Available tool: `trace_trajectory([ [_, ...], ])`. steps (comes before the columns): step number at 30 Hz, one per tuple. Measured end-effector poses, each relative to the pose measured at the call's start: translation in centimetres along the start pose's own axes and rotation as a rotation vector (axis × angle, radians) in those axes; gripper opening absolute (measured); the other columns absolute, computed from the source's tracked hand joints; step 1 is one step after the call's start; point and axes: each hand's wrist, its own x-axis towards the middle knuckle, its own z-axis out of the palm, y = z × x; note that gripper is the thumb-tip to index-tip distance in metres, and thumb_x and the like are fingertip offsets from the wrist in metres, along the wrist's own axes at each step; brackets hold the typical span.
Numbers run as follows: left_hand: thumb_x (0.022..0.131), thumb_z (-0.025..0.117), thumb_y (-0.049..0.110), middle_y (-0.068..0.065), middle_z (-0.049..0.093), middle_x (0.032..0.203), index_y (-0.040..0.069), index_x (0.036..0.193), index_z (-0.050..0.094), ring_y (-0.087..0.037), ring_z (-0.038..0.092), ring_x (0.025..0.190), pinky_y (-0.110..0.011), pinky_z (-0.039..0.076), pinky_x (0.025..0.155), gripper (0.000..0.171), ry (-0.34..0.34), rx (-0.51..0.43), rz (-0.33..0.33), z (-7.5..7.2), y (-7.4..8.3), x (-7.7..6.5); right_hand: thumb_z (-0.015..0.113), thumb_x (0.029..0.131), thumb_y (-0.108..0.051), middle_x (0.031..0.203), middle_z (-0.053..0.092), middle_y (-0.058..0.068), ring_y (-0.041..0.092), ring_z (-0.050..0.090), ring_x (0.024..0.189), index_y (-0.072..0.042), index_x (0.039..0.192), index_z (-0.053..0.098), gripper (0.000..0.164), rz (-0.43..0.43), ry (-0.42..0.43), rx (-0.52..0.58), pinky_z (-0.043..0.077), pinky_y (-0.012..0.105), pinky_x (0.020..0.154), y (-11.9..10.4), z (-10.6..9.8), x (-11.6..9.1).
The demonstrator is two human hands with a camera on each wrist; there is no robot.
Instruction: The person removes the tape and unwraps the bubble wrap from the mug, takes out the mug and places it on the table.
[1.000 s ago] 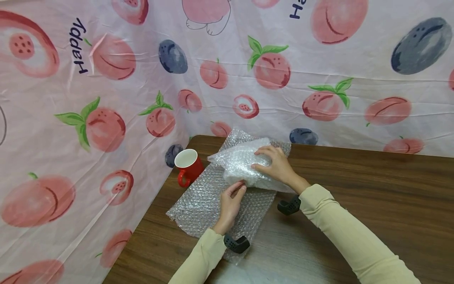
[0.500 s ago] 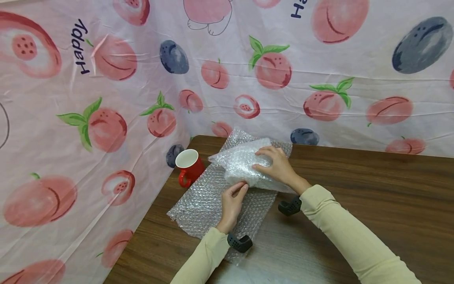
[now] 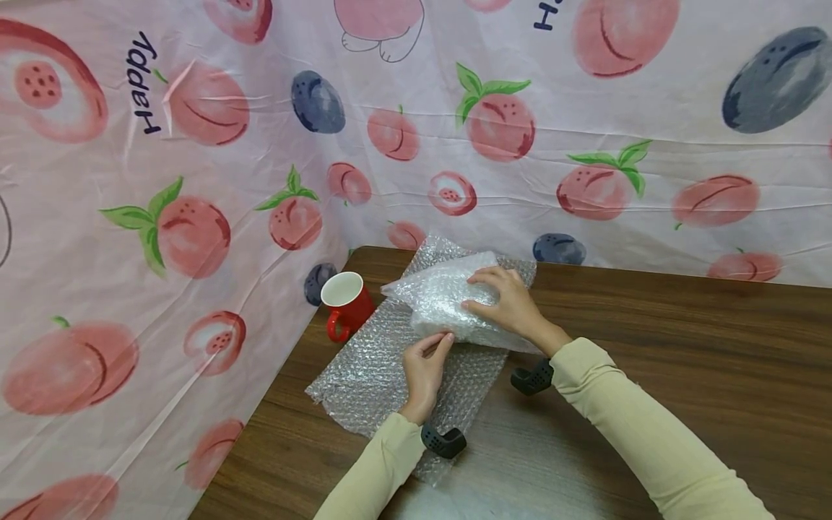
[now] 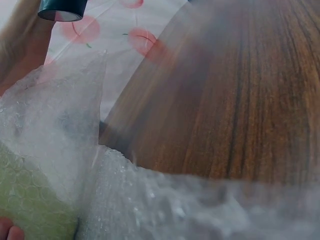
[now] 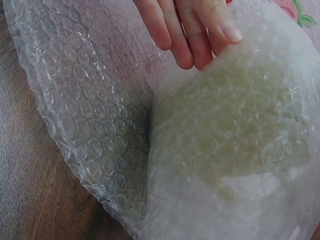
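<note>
A bundle in bubble wrap (image 3: 435, 296) lies on a flat sheet of bubble wrap (image 3: 364, 375) on the table. Something pale green shows through the layers (image 5: 240, 115) in the right wrist view; its kind is hidden. My right hand (image 3: 510, 303) grips the bundle from the right, fingers curved over its top and thumb on the near side. At the bundle's near edge, my left hand (image 3: 425, 368) pinches the wrap between thumb and forefinger. The other left fingers (image 5: 180, 55) extend beside it in the right wrist view.
To the left of the sheet stands a red mug (image 3: 347, 307) with a white inside, handle toward the near side. The wooden table (image 3: 682, 347) reaches far to the right. A fruit-print cloth (image 3: 403, 188) hangs behind and along the left side.
My left hand and wrist have shifted slightly to the right, still at the bundle's near edge. The right hand and the bundle stay nearly in place.
</note>
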Motion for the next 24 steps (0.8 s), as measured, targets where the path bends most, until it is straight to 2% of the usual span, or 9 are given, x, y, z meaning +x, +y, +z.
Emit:
trace_trajectory([
  [7,0.079,0.065,0.007,-0.02,0.065,0.084,-0.009,0.087,0.066,-0.031,0.063,0.076,-0.026,0.05,0.064,0.018,0.033,0.035,0.028,0.04,-0.16,-0.17,0.074,0.071,-0.028,0.113,0.054,0.013,0.031,0.043,0.103,-0.006,0.105,0.062,0.042,-0.024,-0.013,-0.043,0.035,0.045,0.086,-0.01,-0.2,0.03],
  [12,0.079,0.065,0.006,-0.021,0.063,0.083,-0.01,0.086,0.064,-0.034,0.062,0.075,-0.022,0.049,0.063,0.017,0.034,0.018,0.033,0.08,-0.14,-0.18,0.074,0.071,-0.028,0.112,0.055,0.013,0.031,0.044,0.102,-0.006,0.105,0.062,0.042,-0.051,0.0,-0.056,0.034,0.045,0.085,0.04,-0.24,0.01],
  [19,0.077,0.066,0.001,-0.021,0.063,0.082,-0.011,0.084,0.062,-0.03,0.06,0.075,-0.036,0.049,0.068,0.014,0.069,-0.052,0.084,0.23,0.16,-0.25,0.074,0.071,-0.028,0.111,0.055,0.013,0.031,0.044,0.101,-0.006,0.103,0.062,0.041,-0.062,0.004,-0.056,0.035,0.045,0.084,-0.03,-0.24,0.06],
  [24,0.076,0.066,-0.001,-0.022,0.061,0.082,-0.012,0.084,0.059,-0.03,0.059,0.075,-0.034,0.049,0.063,0.015,0.096,-0.053,0.116,0.47,0.32,-0.36,0.074,0.07,-0.028,0.11,0.055,0.014,0.031,0.045,0.099,-0.006,0.102,0.062,0.041,-0.069,0.01,-0.055,0.035,0.044,0.083,-0.05,-0.2,0.08],
])
